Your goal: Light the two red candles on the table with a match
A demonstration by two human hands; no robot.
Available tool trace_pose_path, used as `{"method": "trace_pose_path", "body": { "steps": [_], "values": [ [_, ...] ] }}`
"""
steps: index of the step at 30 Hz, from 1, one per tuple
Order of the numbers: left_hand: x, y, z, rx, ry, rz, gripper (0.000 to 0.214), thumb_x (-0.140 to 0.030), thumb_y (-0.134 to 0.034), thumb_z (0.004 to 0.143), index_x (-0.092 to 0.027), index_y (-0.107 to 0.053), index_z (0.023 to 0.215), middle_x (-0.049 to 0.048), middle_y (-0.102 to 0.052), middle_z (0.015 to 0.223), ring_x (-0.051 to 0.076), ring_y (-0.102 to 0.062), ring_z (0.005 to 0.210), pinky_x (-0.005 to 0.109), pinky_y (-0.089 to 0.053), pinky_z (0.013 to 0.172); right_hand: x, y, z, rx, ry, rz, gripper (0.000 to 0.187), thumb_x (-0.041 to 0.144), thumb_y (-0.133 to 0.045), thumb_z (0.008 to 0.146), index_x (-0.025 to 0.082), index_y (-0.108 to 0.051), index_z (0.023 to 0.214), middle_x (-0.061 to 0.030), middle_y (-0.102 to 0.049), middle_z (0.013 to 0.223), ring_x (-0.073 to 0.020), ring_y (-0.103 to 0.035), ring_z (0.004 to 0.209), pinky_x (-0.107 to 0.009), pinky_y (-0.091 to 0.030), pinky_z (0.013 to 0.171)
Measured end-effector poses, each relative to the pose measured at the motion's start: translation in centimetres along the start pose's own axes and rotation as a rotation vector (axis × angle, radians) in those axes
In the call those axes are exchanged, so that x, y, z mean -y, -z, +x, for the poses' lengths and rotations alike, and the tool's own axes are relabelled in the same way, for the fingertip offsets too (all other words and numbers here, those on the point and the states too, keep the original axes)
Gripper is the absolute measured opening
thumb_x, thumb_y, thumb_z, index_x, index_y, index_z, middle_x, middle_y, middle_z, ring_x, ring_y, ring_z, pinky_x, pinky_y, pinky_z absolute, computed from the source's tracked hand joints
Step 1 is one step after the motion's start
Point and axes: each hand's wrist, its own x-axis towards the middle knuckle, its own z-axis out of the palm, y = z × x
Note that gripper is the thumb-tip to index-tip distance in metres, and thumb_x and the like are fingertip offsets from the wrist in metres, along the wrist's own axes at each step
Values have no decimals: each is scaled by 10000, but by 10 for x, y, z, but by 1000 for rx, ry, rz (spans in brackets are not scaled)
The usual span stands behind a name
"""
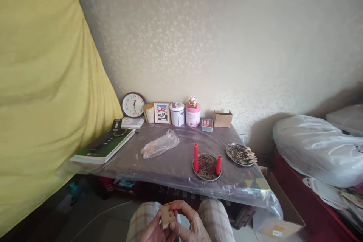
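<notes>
Together, curled fingers (185,208) hold a tan, flat-sided rectangular box (168,216).

1. Your left hand (153,231) and the fingers (182,207) of your right hand (195,228) hold together one small box (168,217), near your knees (217,219), in front of the desk (170,166).
2. Near the front edge of this desk you have a round plate (208,179); on it one tall candle (196,157) stands upright, and one short candle (218,165) is a little tilted. Both are red.
3. To the right is a second plate (227,152), with many pale sticks (250,155) gathered at its right side.
4. A crumpled clear bag (160,144) lies left of the candles; farther left is a green book (100,145).
5. By the wall (241,38) you see a clock (133,105) and a pink tin (193,117).
</notes>
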Motion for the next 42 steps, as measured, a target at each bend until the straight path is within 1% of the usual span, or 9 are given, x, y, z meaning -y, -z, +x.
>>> {"method": "trace_pose_path", "body": {
  "steps": [5,11,16,20,23,29,32,34,42],
  "values": [
    [12,-3,1,14,-30,-36,131,-206,-689,964,-159,-808,989,112,-867,981,203,-811,904,276,-606,798,-16,-5,-1,-38,96,-77,537,690,-699,862,303,-725,1233,-89,-741,1298,-319,-679,1229,-435,-519,1079],
    [17,-14,2,-53,-84,-95,160,-201,-632,999,-137,-778,1018,102,-858,931,176,-807,843,234,-601,708,-12,-4,-5,-46,76,-138,412,492,-722,902,342,-714,1285,-55,-701,1399,-302,-624,1343,-415,-481,1156],
    [19,-24,-1,-96,-86,-89,149,-206,-641,995,-134,-736,1085,99,-843,939,175,-792,823,256,-606,723,-11,-4,-6,-44,36,-164,415,376,-689,905,304,-690,1314,-68,-689,1416,-287,-615,1362,-415,-463,1178],
    [20,-28,-2,-85,-86,-53,181,-246,-712,956,-149,-743,1106,99,-835,958,197,-789,830,269,-598,720,-21,-2,-11,-70,-13,-222,453,404,-687,926,297,-666,1366,-80,-636,1492,-288,-568,1414,-434,-412,1221],
    [22,-33,-3,-62,-107,-53,174,-228,-767,913,-166,-766,1075,81,-834,949,192,-780,824,260,-583,711,-28,-1,-13,-93,-39,-199,490,433,-702,926,300,-649,1394,-80,-610,1525,-293,-549,1435,-442,-398,1234],
    [25,-36,-1,2,-155,-66,376,-275,-945,726,-197,-795,1062,65,-849,967,187,-774,843,259,-574,710,-30,-6,-12,-139,-44,-89,538,497,-733,904,314,-646,1402,-86,-628,1510,-324,-557,1422,-489,-399,1230],
    [26,-38,-1,1,-157,-42,363,-294,-929,750,-190,-796,1072,77,-848,954,188,-778,846,266,-574,733,-28,-9,-12,-177,-54,-40,559,556,-710,909,325,-638,1412,-72,-617,1522,-329,-524,1450,-509,-346,1258],
    [26,-40,-2,-1,-168,-33,365,-310,-918,764,-189,-794,1085,87,-848,967,193,-779,868,266,-573,749,-28,-10,-12,-151,-68,-12,583,578,-707,907,329,-623,1427,-69,-603,1538,-329,-501,1470,-515,-326,1268],
    [31,-42,-4,44,-203,-25,395,-374,-901,777,-220,-789,1123,59,-835,973,198,-744,893,296,-561,796,-25,-21,-13,-164,-84,102,594,569,-670,942,321,-548,1467,-61,-552,1591,-288,-454,1512,-464,-337,1274]
  ]
}}
